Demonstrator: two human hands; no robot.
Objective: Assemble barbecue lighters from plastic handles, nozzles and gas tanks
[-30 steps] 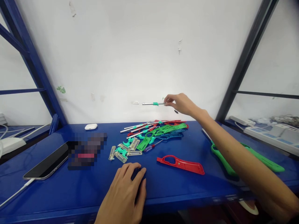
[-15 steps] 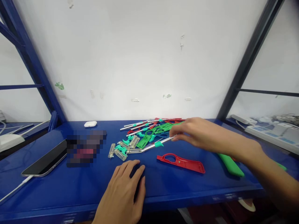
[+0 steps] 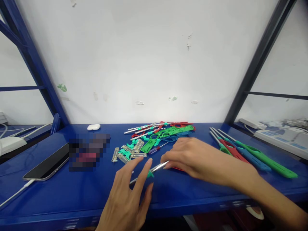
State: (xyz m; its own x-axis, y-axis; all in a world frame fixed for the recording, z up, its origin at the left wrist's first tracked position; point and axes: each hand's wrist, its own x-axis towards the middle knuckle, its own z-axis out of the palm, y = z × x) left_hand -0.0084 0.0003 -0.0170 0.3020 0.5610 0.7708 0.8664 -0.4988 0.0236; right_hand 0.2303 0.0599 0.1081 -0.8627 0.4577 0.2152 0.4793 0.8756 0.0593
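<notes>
My right hand [image 3: 192,157] pinches a thin metal tube with a teal collar [image 3: 154,169] low over the blue shelf [image 3: 72,195]. It also covers most of a red plastic handle shell, of which only a sliver [image 3: 176,168] shows. My left hand [image 3: 127,199] is at the front edge with its fingers spread and raised, the fingertips touching the tube's left end. Behind both hands lies a pile of green, red and blue handle shells and metal tubes [image 3: 166,131]. Small clear and teal parts [image 3: 127,152] lie to the left of that pile.
Several finished long lighters [image 3: 243,150] lie at the right. A phone on a cable [image 3: 47,166] and a white earbud case [image 3: 93,127] lie at the left, beside a blurred-out patch [image 3: 89,152]. A small screwdriver [image 3: 157,148] rests near the pile. Blue frame posts stand either side.
My right hand brought the metal tube down from up by the wall to just above the shelf, over the red shell. My left hand lifted and spread its fingers to meet the tube.
</notes>
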